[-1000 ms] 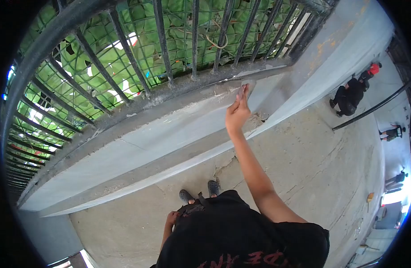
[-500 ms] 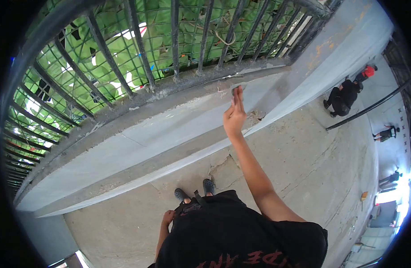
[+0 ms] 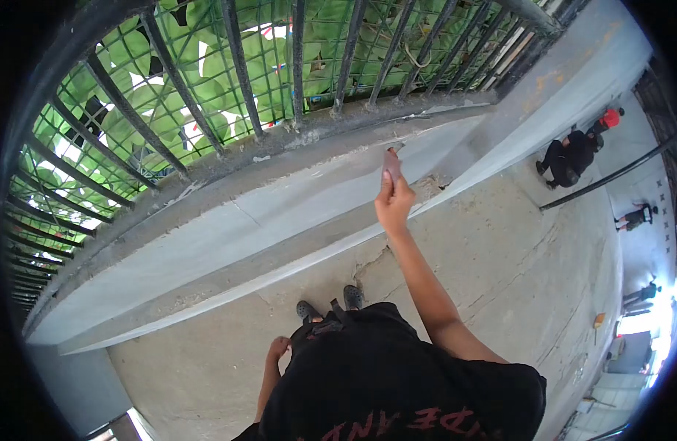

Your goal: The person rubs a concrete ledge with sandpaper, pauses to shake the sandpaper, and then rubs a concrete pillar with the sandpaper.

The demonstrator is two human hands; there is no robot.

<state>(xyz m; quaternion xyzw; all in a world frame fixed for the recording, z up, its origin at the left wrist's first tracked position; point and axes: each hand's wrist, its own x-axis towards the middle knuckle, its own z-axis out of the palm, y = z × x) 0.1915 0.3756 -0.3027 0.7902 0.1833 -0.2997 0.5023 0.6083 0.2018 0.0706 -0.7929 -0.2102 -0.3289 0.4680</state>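
Observation:
My right hand (image 3: 395, 202) reaches out to the low wall (image 3: 287, 198) below the barred window. Its fingers are closed on a small flat brownish piece (image 3: 392, 163), perhaps a scraper or sanding sheet, whose far end lies at the wall face just under the ledge. My left hand (image 3: 280, 348) hangs low beside my black shirt, near the waist, with its fingers curled; whether anything is in it cannot be made out.
Black bars (image 3: 239, 70) with green mesh rise above the ledge. A concrete floor (image 3: 493, 257) with cracks lies under my feet. A person in black (image 3: 570, 158) crouches at the right, another in red beside them, and others are farther off. A dark pole (image 3: 610, 176) slants nearby.
My right hand has turned and drawn back slightly, so the brownish piece shows more clearly. The view has shifted a little, and my left hand has stayed low.

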